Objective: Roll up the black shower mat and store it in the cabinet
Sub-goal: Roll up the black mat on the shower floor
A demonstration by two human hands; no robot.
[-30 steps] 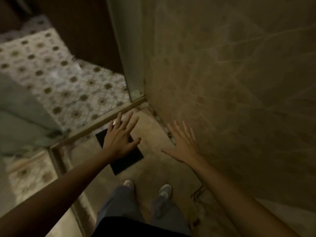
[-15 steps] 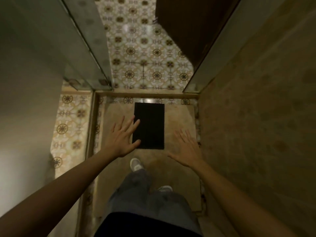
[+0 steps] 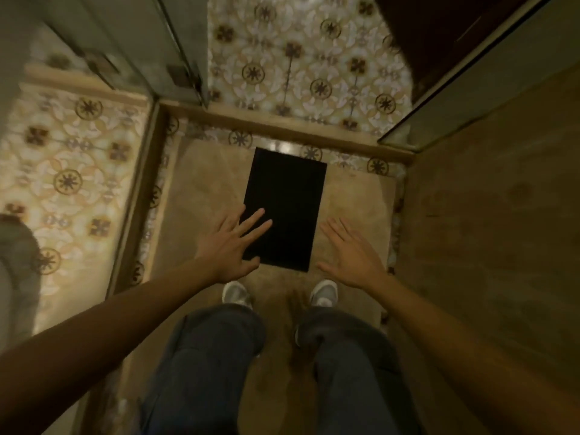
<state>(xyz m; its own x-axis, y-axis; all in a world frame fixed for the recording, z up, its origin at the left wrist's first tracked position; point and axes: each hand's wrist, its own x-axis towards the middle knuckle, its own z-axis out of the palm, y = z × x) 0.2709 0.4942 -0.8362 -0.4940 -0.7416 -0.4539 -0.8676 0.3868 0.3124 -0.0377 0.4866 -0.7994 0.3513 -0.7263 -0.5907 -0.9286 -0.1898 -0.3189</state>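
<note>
Mat (image 3: 287,208) flat, unrolled on shower floor (image 3: 201,196), hands apart.

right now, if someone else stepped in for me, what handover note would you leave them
Left hand: open, fingers spread, over the near left edge of the black shower mat; contact cannot be told.
Right hand: open, empty, just right of the mat, apart from it.
Mat: flat and unrolled on the shower floor, ahead of the shoes.
Done: nothing yet.
Left: roll the mat, carry it to the cabinet, which is not clearly in view.
</note>
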